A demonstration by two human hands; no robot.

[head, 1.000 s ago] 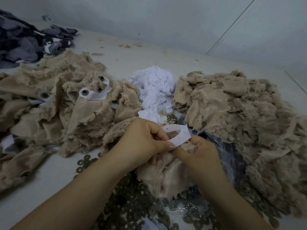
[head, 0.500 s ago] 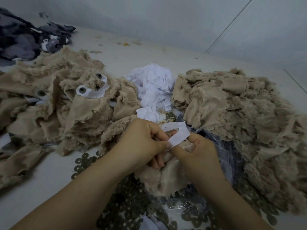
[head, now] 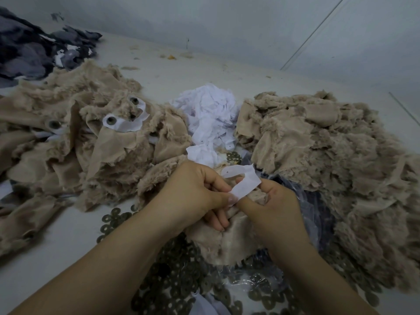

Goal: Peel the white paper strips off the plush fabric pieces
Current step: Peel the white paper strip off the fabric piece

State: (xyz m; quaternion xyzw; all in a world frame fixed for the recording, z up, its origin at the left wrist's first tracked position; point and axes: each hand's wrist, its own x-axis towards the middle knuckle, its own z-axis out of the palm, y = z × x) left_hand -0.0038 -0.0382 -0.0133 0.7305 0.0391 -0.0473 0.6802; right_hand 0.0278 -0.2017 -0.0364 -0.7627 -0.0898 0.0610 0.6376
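Near the pale tabletop's (head: 56,242) front edge, the left hand (head: 193,192) pinches a curled white paper strip (head: 244,183) while the right hand (head: 277,208) grips the tan plush fabric piece (head: 227,242) beneath it.

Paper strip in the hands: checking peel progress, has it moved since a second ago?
No: the paper strip stays just below the white scrap pile, no clear shift.

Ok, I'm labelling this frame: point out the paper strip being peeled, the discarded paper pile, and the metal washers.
paper strip (head: 244,187), head view, its middle.
discarded paper pile (head: 210,110), head view, its centre.
metal washers (head: 113,218), head view, one ring left of the forearm.
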